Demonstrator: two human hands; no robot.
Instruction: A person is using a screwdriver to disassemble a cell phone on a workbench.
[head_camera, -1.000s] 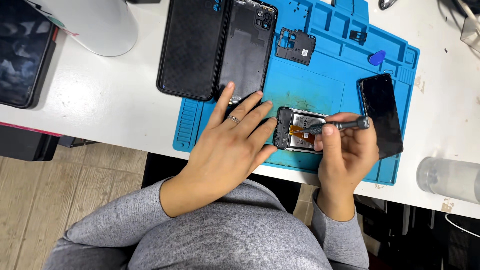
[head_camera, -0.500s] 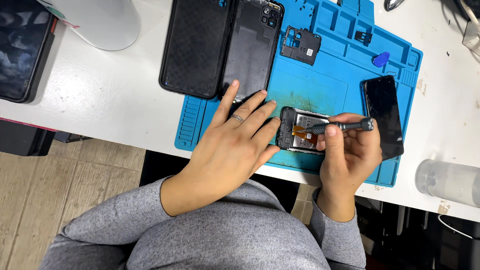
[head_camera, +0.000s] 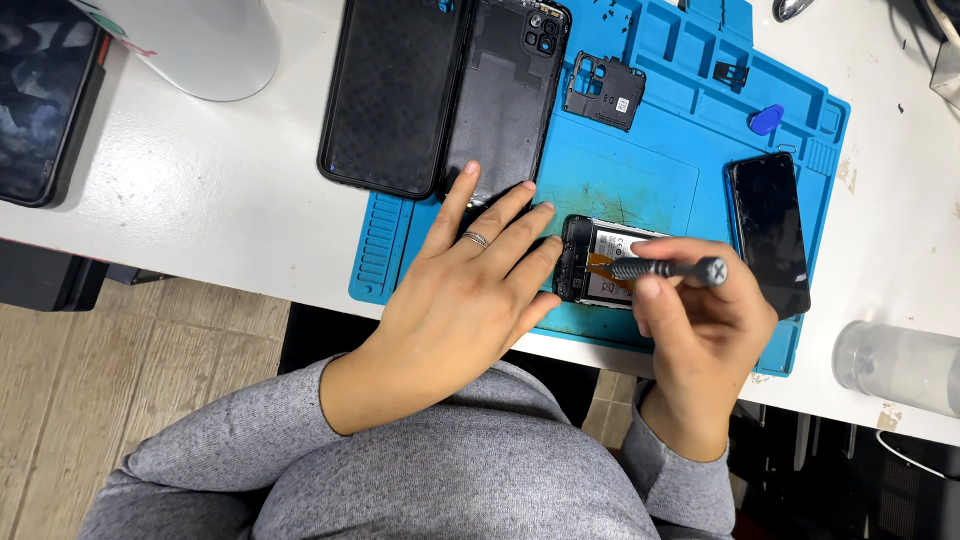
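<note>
An opened phone body (head_camera: 598, 262) with its battery and an orange flex cable showing lies on the blue repair mat (head_camera: 640, 180). My left hand (head_camera: 470, 290) rests flat on the mat, fingers spread, fingertips against the phone's left end. My right hand (head_camera: 700, 325) grips a dark screwdriver (head_camera: 668, 269) held sideways, its tip over the orange cable. A ring sits on one left finger.
A black phone case (head_camera: 392, 95) and a black back cover (head_camera: 510, 95) lie at the mat's upper left. A small black inner cover (head_camera: 604, 92), a blue pick (head_camera: 767, 120) and a black screen (head_camera: 768, 230) lie on the mat. A clear cylinder (head_camera: 895, 365) sits at right.
The screwdriver's tip has shifted slightly over the open phone. The view moved a little; both hands stay in place.
</note>
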